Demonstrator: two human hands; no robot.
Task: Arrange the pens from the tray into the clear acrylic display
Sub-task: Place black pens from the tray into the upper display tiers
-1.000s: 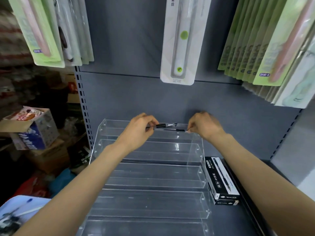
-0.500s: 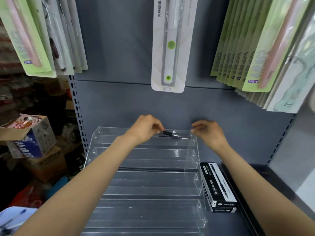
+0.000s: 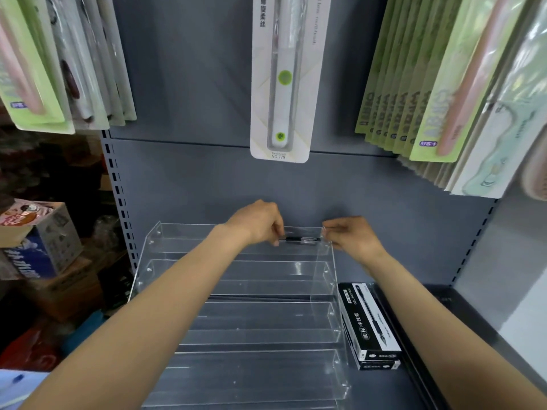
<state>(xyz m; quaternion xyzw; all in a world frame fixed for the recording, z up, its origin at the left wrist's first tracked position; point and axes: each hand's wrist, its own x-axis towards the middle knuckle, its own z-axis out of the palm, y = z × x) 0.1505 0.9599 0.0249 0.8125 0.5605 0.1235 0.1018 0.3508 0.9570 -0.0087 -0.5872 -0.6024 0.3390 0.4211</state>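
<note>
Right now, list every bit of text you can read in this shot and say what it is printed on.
"NO.779" at the foot of the white toothbrush card hanging in the middle.
"GEL INK PEN" on the top of the black pen box, beside Chinese characters I cannot make out.
Print on the green hanging packs, the left packs and the cardboard carton is too blurred to read.

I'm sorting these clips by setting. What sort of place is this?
Most likely a shop aisle: carded toothbrushes hang on a grey shelving back panel, and a tiered acrylic display sits on the shelf beside boxed gel pens.
</note>
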